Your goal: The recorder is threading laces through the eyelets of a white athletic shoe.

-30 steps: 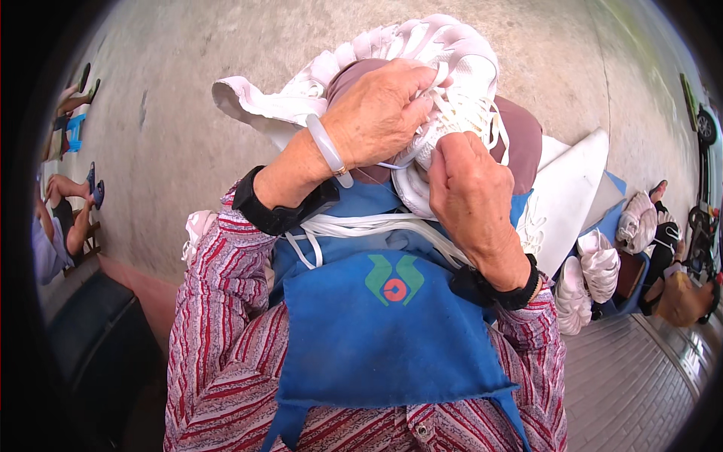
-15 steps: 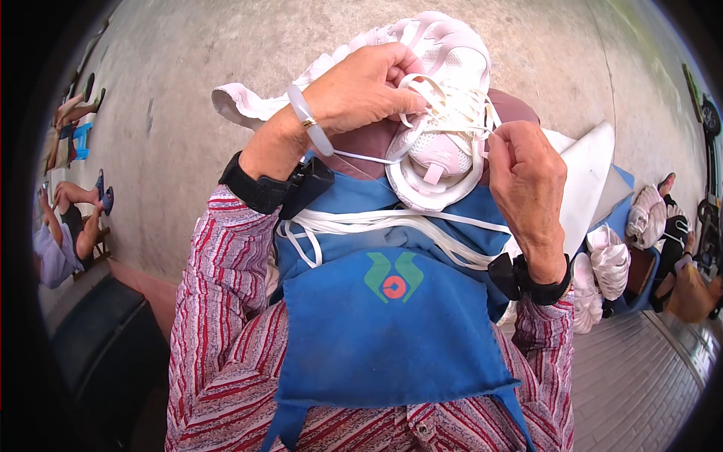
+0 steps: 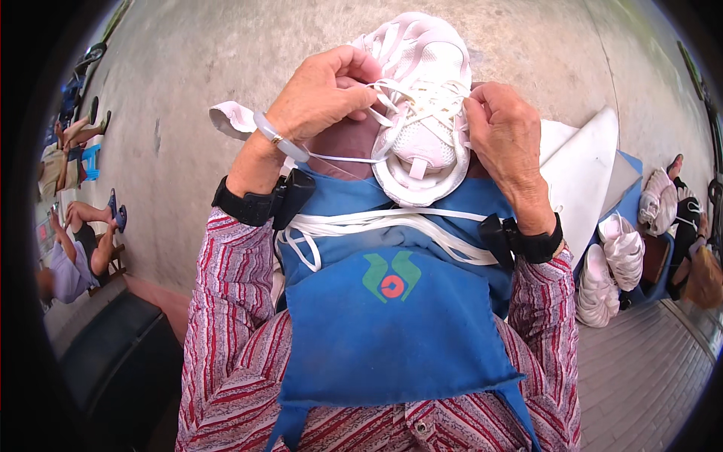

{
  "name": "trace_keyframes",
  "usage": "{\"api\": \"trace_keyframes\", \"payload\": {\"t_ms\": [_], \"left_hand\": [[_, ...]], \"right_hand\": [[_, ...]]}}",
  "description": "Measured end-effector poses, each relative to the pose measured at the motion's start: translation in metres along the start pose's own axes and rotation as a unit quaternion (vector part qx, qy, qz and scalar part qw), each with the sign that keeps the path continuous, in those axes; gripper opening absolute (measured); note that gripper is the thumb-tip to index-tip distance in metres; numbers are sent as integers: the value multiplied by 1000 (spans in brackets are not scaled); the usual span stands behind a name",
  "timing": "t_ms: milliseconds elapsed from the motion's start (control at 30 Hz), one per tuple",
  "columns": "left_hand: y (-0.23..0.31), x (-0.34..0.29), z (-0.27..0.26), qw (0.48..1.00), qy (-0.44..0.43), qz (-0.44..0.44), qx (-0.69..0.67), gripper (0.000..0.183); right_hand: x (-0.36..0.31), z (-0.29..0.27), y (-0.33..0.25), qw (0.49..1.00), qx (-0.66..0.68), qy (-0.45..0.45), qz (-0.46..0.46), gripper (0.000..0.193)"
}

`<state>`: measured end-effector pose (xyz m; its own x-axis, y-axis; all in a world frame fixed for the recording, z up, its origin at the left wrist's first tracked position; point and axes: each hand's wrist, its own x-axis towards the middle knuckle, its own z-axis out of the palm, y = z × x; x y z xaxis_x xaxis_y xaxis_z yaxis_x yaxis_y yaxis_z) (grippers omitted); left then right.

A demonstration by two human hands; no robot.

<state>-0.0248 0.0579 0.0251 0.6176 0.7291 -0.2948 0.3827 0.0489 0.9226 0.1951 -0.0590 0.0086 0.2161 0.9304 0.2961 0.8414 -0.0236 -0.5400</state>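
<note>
One laced white shoe upper shows, with two black wristbands, one pale bangle, one blue apron and three white bundles at right.

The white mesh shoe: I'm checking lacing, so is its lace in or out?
In, at least partly: flat white lace crisscrosses the white mesh shoe; its loops reach the left hand. Whether fully, cannot tell.

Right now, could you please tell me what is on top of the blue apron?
White laces lie across the apron near its top, and the white shoe partly overlaps it; cloth beneath both is hidden.
</note>
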Motion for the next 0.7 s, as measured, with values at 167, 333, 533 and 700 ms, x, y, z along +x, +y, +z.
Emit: {"api": "trace_keyframes", "payload": {"t_ms": [167, 333, 533, 700], "left_hand": [[0, -20, 9, 979, 125, 110, 121, 13], [13, -34, 36, 974, 88, 170, 124, 9], [18, -50, 51, 983, -13, 107, 148, 12], [7, -58, 63, 952, -57, 216, 208, 16]], "right_hand": [[-9, -12, -8, 996, 65, 54, 7, 5], [-30, -29, -13, 992, 121, 4, 42, 7], [-53, -28, -17, 990, 95, -93, 51, 16], [-58, -17, -16, 989, 36, -134, 47, 28]]}}
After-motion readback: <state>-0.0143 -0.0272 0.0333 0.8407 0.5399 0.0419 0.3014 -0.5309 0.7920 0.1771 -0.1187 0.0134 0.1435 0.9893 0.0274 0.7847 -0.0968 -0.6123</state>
